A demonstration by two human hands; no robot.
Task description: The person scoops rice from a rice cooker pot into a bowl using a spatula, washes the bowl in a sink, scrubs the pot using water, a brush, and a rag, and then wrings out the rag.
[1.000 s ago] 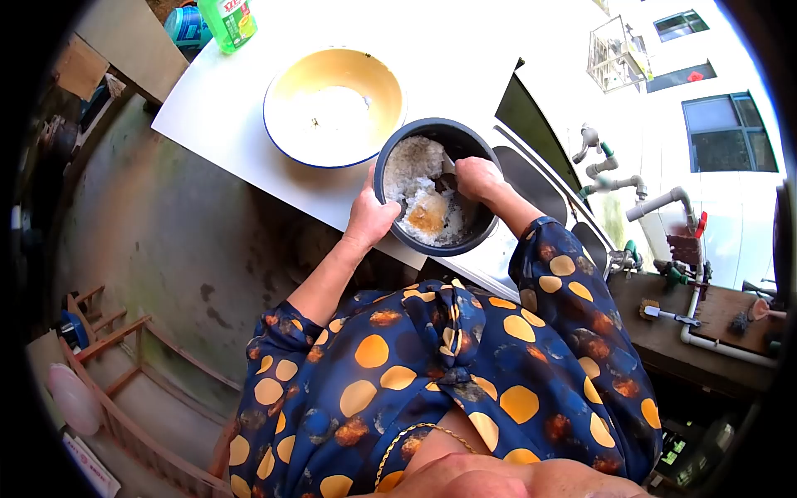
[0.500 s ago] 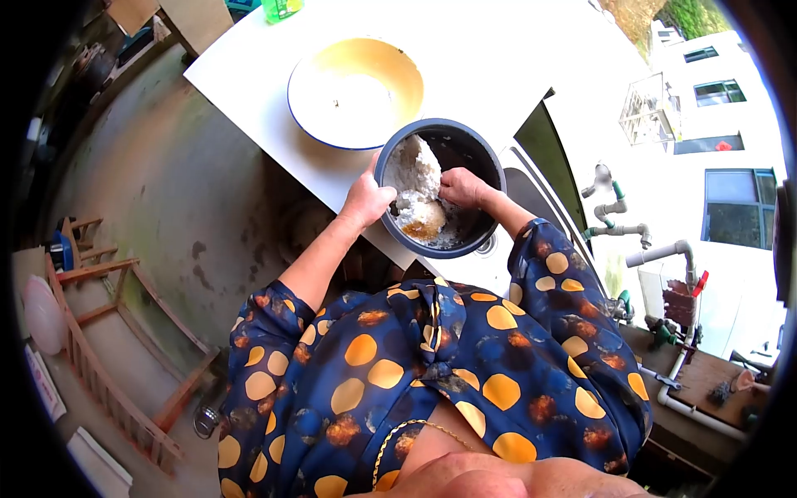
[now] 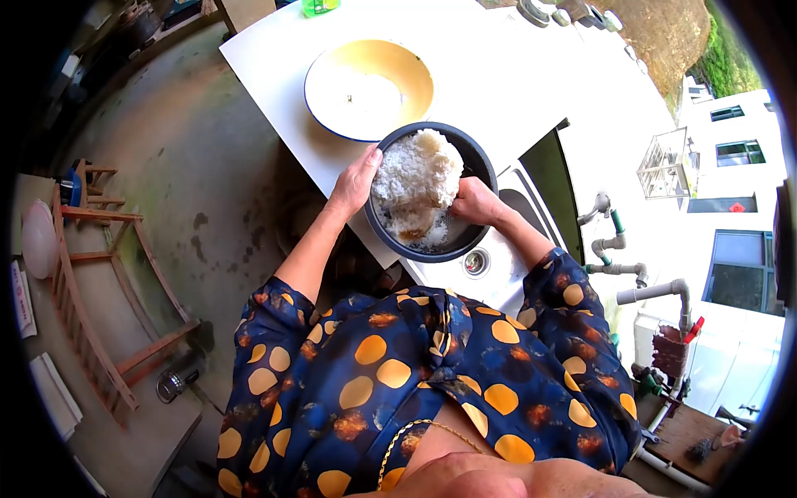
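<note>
White counter [image 3: 274, 91] is seen running diagonally, its left edge dropped from the far-left corner to the near corner. Dark pot [image 3: 480, 159] is held over the near corner, partly over the sink [image 3: 498, 286]; whether any weight is borne by the counter cannot be told. White rice [image 3: 419, 174] is heaped in the pot, piled high at the far side, with a browned patch [image 3: 408, 236] shown lower down.

Pot's left rim is clasped by the left hand [image 3: 357, 183]: grip pressed together, thumb laid over the rim. Right hand [image 3: 476, 202] is put inside the pot, against the rice's right side; fingers are curled but mostly hidden, so what is pinched by that grip, if anything, cannot be told.

Yellowish basin [image 3: 415, 75] with a dark rim is set just beyond the pot, nearer the counter's left edge. Green bottle [image 3: 320, 6] is cut off by the frame near the far-left corner. Drain [image 3: 475, 263] is exposed just below the pot.

Room: stained concrete floor [image 3: 183, 166] left of the counter, wooden chair frame [image 3: 158, 344] placed on it, well apart. Grey pipes [image 3: 656, 294] are fixed at right; white building [image 3: 751, 217] with windows is seen behind.
</note>
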